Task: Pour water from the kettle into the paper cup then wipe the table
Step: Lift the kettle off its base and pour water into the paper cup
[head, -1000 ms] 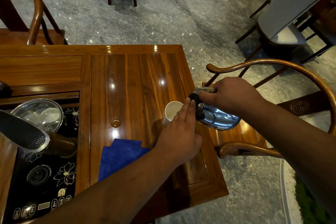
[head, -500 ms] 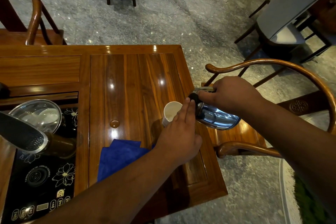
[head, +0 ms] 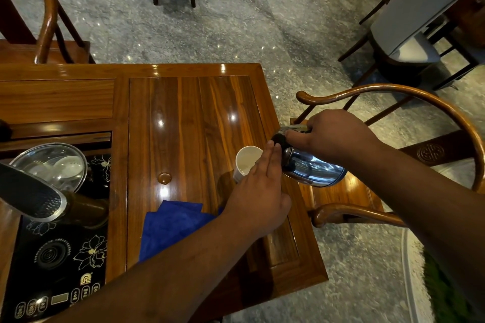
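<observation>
A white paper cup (head: 246, 161) stands on the wooden table (head: 189, 118) near its right edge. My right hand (head: 338, 136) grips the handle of a shiny steel kettle (head: 312, 169), tilted steeply with its black-knobbed lid toward the cup. My left hand (head: 258, 191) has its fingers straight and together, the fingertips pressed on the kettle's lid knob, covering part of the cup. A blue cloth (head: 170, 225) lies on the table, partly under my left forearm. A small water puddle (head: 164, 178) sits left of the cup.
A black induction tea panel (head: 60, 257) is set into the table's left side, with a steel bowl (head: 49, 165) and a dark spout (head: 31, 196). Wooden armchairs stand to the right (head: 393, 102) and far left (head: 47, 8). Stone floor surrounds the table.
Hardly anything has changed; both hands, the kettle and the cup hold the same pose, with only a slight shift of the view.
</observation>
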